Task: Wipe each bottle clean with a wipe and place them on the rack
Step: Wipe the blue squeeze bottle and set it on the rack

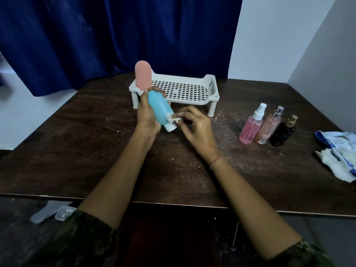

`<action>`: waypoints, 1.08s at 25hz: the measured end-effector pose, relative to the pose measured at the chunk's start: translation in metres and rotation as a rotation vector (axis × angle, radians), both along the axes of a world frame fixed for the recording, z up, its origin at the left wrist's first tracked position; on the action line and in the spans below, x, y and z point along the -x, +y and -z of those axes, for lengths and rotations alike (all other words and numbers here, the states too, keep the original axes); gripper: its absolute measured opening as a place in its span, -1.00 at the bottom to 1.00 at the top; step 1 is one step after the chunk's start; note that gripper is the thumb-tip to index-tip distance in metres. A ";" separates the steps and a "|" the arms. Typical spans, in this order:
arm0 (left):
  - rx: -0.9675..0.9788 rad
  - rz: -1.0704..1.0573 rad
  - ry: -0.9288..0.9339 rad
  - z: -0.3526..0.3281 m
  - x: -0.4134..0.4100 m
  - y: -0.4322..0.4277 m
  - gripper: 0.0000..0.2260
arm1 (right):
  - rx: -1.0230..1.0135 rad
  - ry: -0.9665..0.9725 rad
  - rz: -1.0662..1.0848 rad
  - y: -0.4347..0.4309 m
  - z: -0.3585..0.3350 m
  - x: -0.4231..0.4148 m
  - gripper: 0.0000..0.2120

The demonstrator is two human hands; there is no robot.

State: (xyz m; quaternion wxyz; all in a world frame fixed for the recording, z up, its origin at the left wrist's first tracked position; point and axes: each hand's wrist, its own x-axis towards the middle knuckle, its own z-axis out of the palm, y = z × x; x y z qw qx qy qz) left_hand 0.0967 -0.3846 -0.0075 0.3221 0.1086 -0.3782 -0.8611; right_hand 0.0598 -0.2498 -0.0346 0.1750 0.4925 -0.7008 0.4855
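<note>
You are on the second of five bottles, by the look of it. One pink bottle (143,76) already stands at the left end of the rack (179,89), which sits near the far edge of the tabletop (96,141). Your left hand (147,120) is wrapped around the blue bottle (159,108), holding it tilted above the tabletop just in front of the rack, white cap end down. Your right hand (198,128) pinches a small crumpled wipe (174,118) against that cap end. Three bottles wait untouched in a row toward the right edge: a pink spray bottle (251,126), a pink perfume bottle (268,127) and a black bottle (282,132). The wipe pack (339,151) lies at the right edge.
</note>
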 end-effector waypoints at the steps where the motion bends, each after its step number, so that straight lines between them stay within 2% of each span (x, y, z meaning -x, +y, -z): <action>1: -0.005 0.028 0.011 0.000 -0.001 0.001 -0.72 | 0.047 -0.032 0.007 0.000 -0.001 0.001 -0.84; 7: -0.093 0.288 0.111 -0.004 -0.008 0.005 -0.75 | 0.172 -0.227 -0.038 -0.006 0.000 0.003 -0.86; 11: -0.082 0.396 0.119 -0.003 -0.009 0.012 -0.73 | 0.210 -0.270 -0.041 -0.007 0.000 0.004 -0.87; 15: -0.109 0.270 0.125 0.000 -0.007 -0.002 -0.78 | 0.160 -0.278 -0.097 -0.006 0.000 0.000 -0.86; 21: -0.265 0.052 0.074 0.000 -0.003 -0.019 -0.82 | 0.010 0.005 -0.086 -0.007 0.000 -0.008 -0.74; 23: -0.294 0.001 0.060 0.003 0.000 -0.020 -0.82 | 0.067 -0.012 -0.059 -0.009 -0.001 -0.005 -0.73; 27: -0.377 -0.117 0.019 0.002 0.002 -0.015 -0.73 | 0.145 -0.173 -0.008 -0.012 -0.001 0.001 -0.80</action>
